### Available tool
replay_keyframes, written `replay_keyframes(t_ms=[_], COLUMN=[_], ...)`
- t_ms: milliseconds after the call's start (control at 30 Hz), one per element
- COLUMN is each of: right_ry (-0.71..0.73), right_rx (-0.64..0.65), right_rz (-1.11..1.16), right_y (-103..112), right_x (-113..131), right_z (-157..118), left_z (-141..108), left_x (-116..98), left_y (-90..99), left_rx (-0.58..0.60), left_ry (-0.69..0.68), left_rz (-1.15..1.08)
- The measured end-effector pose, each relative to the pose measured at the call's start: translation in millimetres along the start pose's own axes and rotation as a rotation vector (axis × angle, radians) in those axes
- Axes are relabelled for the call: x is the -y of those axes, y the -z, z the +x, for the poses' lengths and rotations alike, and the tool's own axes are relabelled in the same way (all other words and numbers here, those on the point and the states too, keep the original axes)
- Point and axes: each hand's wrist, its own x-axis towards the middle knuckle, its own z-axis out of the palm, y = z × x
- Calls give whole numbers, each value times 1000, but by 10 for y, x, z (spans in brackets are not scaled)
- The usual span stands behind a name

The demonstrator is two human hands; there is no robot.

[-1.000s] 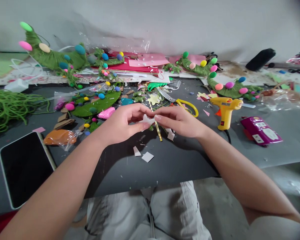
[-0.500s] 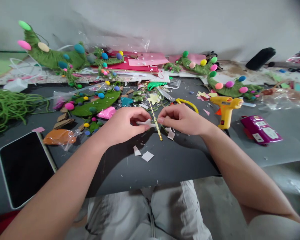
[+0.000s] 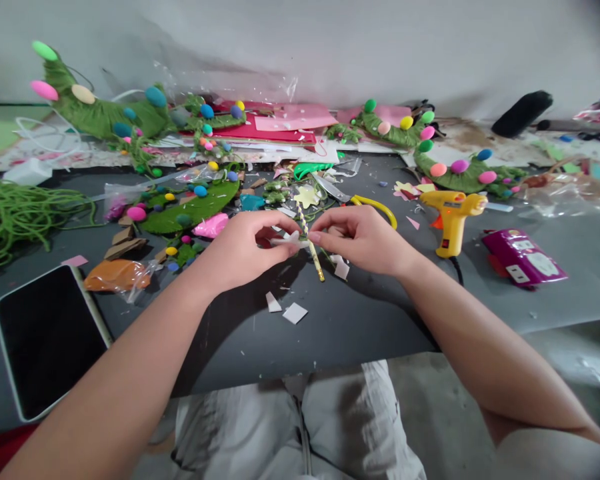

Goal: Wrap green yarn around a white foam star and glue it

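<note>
My left hand [image 3: 253, 250] pinches a small white cut-out piece [image 3: 282, 242] between thumb and fingers. My right hand [image 3: 363, 240] is close beside it, thumb and index finger pressed together at the piece's right end; whatever lies between those fingertips is too small to make out. Running between both hands is a patterned pencil [image 3: 316, 259] with a gold end toward me. A pale yellow flower cut-out [image 3: 307, 197] lies at its far end. White paper scraps [image 3: 295, 313] are on the dark table [image 3: 330, 340] below my hands.
Yellow-handled scissors [image 3: 377, 205], a yellow glue gun [image 3: 449, 220] and a purple packet [image 3: 524, 257] are to the right. On the left are a tablet [image 3: 50, 343], green yarn [image 3: 20, 220] and an orange bag [image 3: 117, 277]. Green decorated crescents [image 3: 110, 117] line the back.
My right fingertips have shifted slightly left, up to the white piece. The piece has tilted a little in my left hand.
</note>
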Motion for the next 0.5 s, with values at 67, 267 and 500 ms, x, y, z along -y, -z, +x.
replay_keyframes(t_ms=[67,267,500], right_ry=[-20,-38,-25], right_rx=[-47,-106,-16], right_rz=[-1,-35,17], right_y=[-8,1,-4], right_x=[-12,-24,7], right_z=[7,7,-6], left_z=[0,3,-12], left_x=[4,14,-10], left_y=[-6,-21,-12], left_rx=[-11,-58,-31], left_ry=[-8,-39,-30], left_rz=[5,5,26])
